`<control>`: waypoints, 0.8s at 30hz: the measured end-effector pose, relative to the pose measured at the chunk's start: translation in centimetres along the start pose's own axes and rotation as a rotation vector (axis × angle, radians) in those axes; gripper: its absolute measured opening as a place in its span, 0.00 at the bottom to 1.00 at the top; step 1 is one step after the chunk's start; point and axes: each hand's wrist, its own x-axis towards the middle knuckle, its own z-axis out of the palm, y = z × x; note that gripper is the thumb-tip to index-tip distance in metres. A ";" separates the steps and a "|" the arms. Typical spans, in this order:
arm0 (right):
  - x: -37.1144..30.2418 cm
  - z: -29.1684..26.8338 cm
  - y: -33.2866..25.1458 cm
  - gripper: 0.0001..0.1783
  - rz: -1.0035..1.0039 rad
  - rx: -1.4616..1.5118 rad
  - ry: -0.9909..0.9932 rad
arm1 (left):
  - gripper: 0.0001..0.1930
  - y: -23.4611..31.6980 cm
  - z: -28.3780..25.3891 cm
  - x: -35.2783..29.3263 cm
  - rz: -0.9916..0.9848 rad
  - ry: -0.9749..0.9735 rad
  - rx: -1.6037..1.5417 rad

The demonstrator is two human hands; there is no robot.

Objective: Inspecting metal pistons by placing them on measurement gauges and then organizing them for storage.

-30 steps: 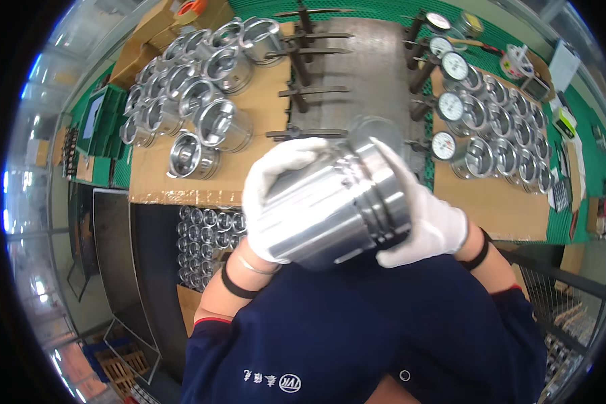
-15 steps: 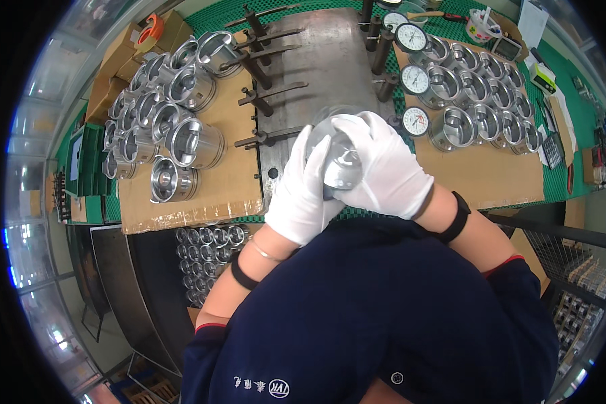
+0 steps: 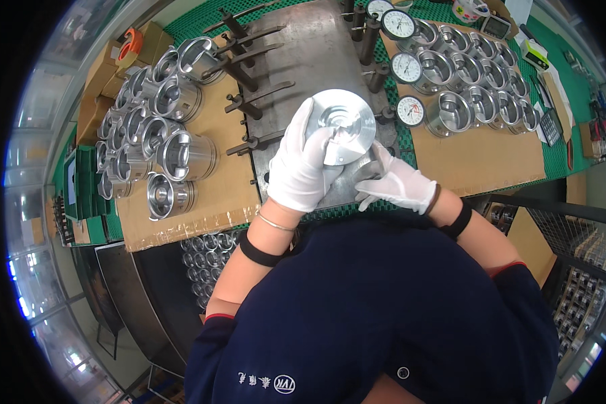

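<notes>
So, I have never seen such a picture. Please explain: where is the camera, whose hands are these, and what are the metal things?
The camera sits on the person's head and looks down, so the round picture bends at its rim. The left hand and right hand, both in white gloves, hold one shiny metal piston above a grey steel plate. On brown cardboard at the left lie more pistons. At the right stand further pistons beside round dial gauges.

White-gloved hands (image 3: 303, 165), silver piston (image 3: 343, 126), green mat (image 3: 559, 158), brown cardboard (image 3: 215, 195).
</notes>
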 end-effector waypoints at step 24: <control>1.3 0.0 0.1 0.55 -0.006 0.022 0.106 | 0.32 -1.1 0.9 2.1 0.029 0.032 -0.007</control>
